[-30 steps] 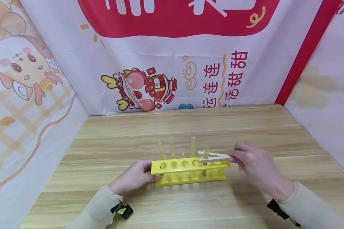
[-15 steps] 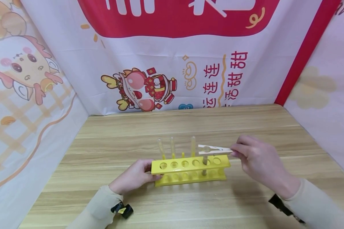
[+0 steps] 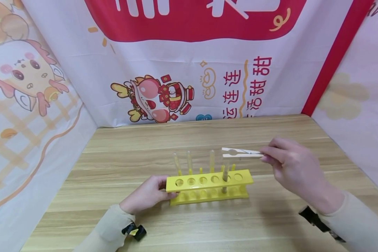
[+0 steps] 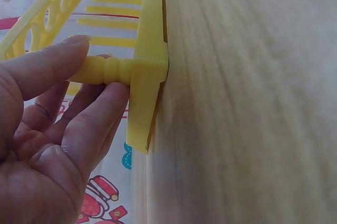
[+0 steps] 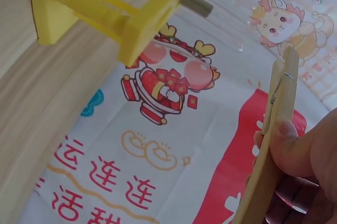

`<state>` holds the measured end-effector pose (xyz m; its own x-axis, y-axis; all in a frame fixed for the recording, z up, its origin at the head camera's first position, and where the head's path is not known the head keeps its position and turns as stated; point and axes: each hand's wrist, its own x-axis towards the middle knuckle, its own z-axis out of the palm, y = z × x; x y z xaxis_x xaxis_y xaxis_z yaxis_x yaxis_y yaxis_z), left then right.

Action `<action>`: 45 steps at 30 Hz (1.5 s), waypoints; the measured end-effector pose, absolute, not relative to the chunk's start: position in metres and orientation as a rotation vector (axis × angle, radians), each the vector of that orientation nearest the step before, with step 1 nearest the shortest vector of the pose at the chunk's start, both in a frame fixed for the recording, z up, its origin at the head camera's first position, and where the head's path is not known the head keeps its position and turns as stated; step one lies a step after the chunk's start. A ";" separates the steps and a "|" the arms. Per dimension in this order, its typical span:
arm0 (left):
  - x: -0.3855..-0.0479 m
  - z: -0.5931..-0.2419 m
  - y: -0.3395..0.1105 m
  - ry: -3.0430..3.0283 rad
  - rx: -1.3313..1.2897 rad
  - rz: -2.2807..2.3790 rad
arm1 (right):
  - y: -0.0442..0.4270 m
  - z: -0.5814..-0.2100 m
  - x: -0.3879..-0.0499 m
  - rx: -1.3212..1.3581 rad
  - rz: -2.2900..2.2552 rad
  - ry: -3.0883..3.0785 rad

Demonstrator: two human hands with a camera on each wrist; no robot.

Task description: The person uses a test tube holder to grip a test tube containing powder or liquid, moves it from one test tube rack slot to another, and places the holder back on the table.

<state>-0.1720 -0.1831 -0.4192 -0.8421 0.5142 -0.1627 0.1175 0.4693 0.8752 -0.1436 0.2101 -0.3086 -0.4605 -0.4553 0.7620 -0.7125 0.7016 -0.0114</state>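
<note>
My left hand (image 3: 148, 194) holds the left end of a yellow test tube rack (image 3: 208, 187). In the left wrist view its thumb and fingers are around the rack's end post (image 4: 108, 70). A wooden test tube clamp (image 3: 249, 155) is pinched in my right hand (image 3: 297, 171), above and behind the rack's right part. Nothing sits between the clamp's tips. Below them, a test tube with dark grey contents (image 3: 225, 175) stands in a hole of the rack, apart from the clamp. The right wrist view shows the clamp (image 5: 281, 108) with its metal spring.
Several clear test tubes (image 3: 212, 161) stand upside down on pegs along the rack's back. The rack rests on a wood-grain table (image 3: 189, 224). Printed cloth walls (image 3: 182, 59) rise behind the table and at both sides.
My right hand has drawn the clamp up off the grey-filled test tube, then back and to the right. The tube stays in the rack. My left hand and the rack have not moved.
</note>
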 end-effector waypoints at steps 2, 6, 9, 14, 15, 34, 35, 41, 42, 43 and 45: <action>-0.172 -0.419 -0.183 2.320 0.529 1.330 | 0.212 -0.306 -0.144 0.874 0.412 -2.142; -0.172 -0.420 -0.184 2.327 0.529 1.324 | 0.218 -0.301 -0.144 0.811 0.375 -2.202; -0.172 -0.420 -0.184 2.329 0.527 1.325 | 0.225 -0.301 -0.147 0.750 0.337 -2.245; -0.172 -0.420 -0.183 2.333 0.537 1.329 | 0.239 -0.306 -0.153 0.640 0.308 -2.299; -0.172 -0.420 -0.183 2.333 0.539 1.330 | 0.242 -0.307 -0.155 0.620 0.304 -2.308; -0.172 -0.420 -0.184 2.324 0.528 1.335 | 0.324 -0.346 -0.195 0.240 0.358 -2.778; -0.172 -0.421 -0.184 2.323 0.529 1.336 | 0.329 -0.349 -0.198 0.220 0.364 -2.801; -0.172 -0.420 -0.184 2.317 0.530 1.338 | 0.357 -0.366 -0.210 0.125 0.396 -2.901; -0.172 -0.420 -0.184 2.317 0.529 1.338 | 0.361 -0.369 -0.211 0.116 0.397 -2.913; -0.172 -0.420 -0.184 2.318 0.527 1.336 | 0.365 -0.371 -0.212 0.107 0.401 -2.922; -0.172 -0.420 -0.184 2.323 0.523 1.332 | 0.371 -0.377 -0.214 0.094 0.401 -2.931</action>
<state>-0.1720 -0.1837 -0.4196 -0.8452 0.5090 -0.1630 0.1165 0.4730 0.8733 -0.2136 0.3707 -0.3768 -0.9816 -0.0378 0.1872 -0.0867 0.9616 -0.2605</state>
